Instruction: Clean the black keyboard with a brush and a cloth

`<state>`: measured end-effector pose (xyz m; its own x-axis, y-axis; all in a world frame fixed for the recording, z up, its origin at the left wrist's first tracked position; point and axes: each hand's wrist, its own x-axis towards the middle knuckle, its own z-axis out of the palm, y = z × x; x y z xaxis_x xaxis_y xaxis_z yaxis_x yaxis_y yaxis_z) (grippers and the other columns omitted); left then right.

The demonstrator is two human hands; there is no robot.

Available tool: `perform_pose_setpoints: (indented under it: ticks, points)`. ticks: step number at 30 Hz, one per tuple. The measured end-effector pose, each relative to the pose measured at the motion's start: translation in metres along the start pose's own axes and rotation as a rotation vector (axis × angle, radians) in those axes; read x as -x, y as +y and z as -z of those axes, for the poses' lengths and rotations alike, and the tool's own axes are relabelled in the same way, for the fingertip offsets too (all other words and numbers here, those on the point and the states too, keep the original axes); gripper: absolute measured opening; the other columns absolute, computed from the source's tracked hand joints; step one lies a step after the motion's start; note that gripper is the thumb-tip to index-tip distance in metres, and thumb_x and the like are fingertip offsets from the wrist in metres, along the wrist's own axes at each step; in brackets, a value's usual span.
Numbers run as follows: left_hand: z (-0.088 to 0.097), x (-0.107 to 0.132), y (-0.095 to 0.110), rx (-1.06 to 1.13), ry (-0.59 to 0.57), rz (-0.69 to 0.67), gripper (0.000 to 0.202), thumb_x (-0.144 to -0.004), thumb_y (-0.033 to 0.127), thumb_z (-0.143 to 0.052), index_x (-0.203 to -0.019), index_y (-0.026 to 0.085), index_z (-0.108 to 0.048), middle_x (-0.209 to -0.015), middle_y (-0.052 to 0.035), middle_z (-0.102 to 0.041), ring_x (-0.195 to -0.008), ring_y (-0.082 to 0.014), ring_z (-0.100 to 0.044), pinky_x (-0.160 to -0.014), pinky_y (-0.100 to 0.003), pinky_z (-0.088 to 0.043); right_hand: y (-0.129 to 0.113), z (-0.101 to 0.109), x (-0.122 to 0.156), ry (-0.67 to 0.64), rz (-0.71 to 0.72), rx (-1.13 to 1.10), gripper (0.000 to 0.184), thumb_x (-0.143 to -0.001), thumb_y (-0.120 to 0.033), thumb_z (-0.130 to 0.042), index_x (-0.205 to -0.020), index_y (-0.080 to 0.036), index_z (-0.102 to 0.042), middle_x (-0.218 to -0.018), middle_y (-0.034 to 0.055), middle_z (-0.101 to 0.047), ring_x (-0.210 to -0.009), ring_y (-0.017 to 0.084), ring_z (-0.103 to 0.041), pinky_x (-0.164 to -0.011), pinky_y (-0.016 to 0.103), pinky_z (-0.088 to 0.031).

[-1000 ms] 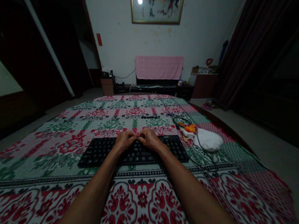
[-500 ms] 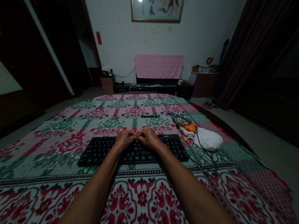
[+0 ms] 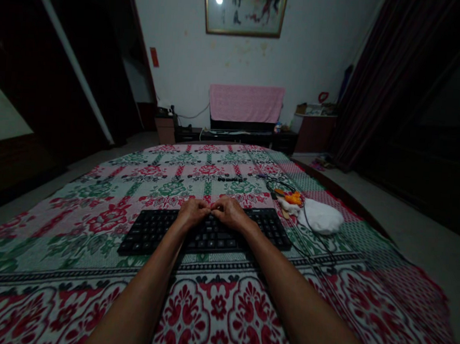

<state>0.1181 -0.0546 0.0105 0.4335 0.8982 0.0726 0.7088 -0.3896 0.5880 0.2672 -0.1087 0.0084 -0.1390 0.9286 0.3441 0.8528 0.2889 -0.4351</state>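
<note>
A black computer keyboard (image 3: 148,234) lies flat on a patterned cloth. Over its middle, near the far edge, my left hand (image 3: 192,212) is closed, thumb and fingers drawn together. Close against it is my right hand (image 3: 229,212), also closed, fingertips bent down and almost meeting those of the left. Whatever the fingertips pinch, if anything, is too small and dark to make out. Both hands cover part of the upper keys. Beyond them sits a row of small black pieces (image 3: 230,180).
Right of the keyboard lie a white cloth bundle (image 3: 323,217), an orange item (image 3: 293,197) and a dark cable (image 3: 279,183). The red and green floral cloth (image 3: 218,296) covers the bed-like surface. A pink cloth (image 3: 246,104) hangs over a screen by the far wall.
The view has shifted very slightly. Both hands keep the same place and closed pose over the keyboard.
</note>
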Motion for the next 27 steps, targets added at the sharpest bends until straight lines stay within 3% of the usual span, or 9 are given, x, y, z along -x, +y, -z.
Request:
perform_pose_setpoints:
  ticks: [4,9,15,21,27]
  points:
    - [0.005,0.001,-0.001,0.004,-0.01,-0.021,0.021,-0.072,0.032,-0.056,-0.078,0.019,-0.071,-0.077,-0.0019,-0.071,-0.075,-0.0159,-0.063,-0.065,-0.022,-0.042,0.0,0.0,0.001,0.006,-0.004,-0.006,0.014,-0.077,-0.018,-0.058,-0.083,-0.017,-0.071,-0.079,0.0051,-0.064,-0.08,0.015,-0.056,-0.072,0.024,-0.039]
    - [0.019,0.001,-0.015,-0.081,0.092,-0.075,0.025,-0.073,0.023,-0.051,-0.085,0.023,-0.073,-0.095,-0.003,-0.071,-0.093,-0.018,-0.06,-0.082,-0.024,-0.041,-0.001,0.0,0.001,0.03,-0.017,0.011,0.013,-0.077,-0.016,-0.058,-0.082,-0.016,-0.07,-0.079,0.0049,-0.064,-0.078,0.014,-0.056,-0.071,0.023,-0.039]
    - [0.025,0.007,-0.019,-0.127,0.023,-0.056,0.023,-0.068,0.02,-0.05,-0.062,0.023,-0.071,-0.065,-0.0025,-0.068,-0.07,-0.0163,-0.059,-0.068,-0.022,-0.04,0.001,0.004,0.001,0.013,0.004,0.0,0.012,-0.076,-0.015,-0.057,-0.075,-0.015,-0.069,-0.072,0.0027,-0.064,-0.071,0.013,-0.055,-0.068,0.023,-0.039]
    - [0.024,0.009,-0.014,-0.101,0.026,-0.057,0.024,-0.068,0.02,-0.048,-0.056,0.021,-0.069,-0.058,-0.0037,-0.065,-0.064,-0.0159,-0.057,-0.062,-0.022,-0.039,0.003,0.009,0.001,-0.016,0.049,-0.014,0.011,-0.075,-0.015,-0.059,-0.077,-0.015,-0.069,-0.076,0.0035,-0.065,-0.076,0.014,-0.057,-0.072,0.023,-0.04]
    - [0.026,0.01,-0.012,-0.07,0.012,-0.013,0.023,-0.066,0.019,-0.049,-0.055,0.02,-0.069,-0.051,-0.0019,-0.062,-0.06,-0.0149,-0.056,-0.059,-0.021,-0.039,-0.007,0.014,0.0,-0.09,0.063,0.113,0.011,-0.075,-0.013,-0.058,-0.077,-0.015,-0.069,-0.08,0.0055,-0.066,-0.079,0.015,-0.057,-0.073,0.025,-0.04]
